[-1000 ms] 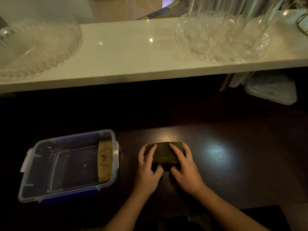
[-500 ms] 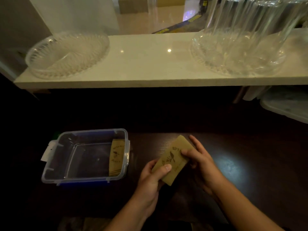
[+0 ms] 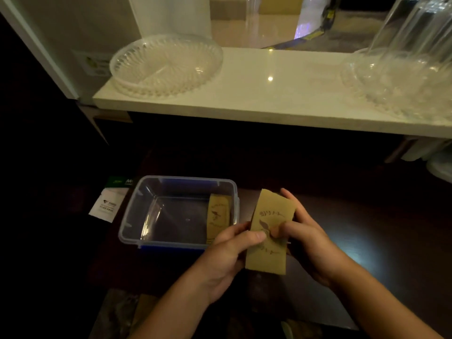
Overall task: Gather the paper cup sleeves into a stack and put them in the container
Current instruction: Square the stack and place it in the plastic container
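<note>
Head view shows both hands holding a stack of brown paper sleeves upright above the dark table. On the stack's left edge, the left hand is closed with the thumb on the printed face. From the other side, the right hand grips the stack, thumb on the front and fingers behind. Just left of the hands sits a clear plastic container, with another brown sleeve leaning inside against its right wall. Behind, a pale shelf carries a clear ribbed dish.
</note>
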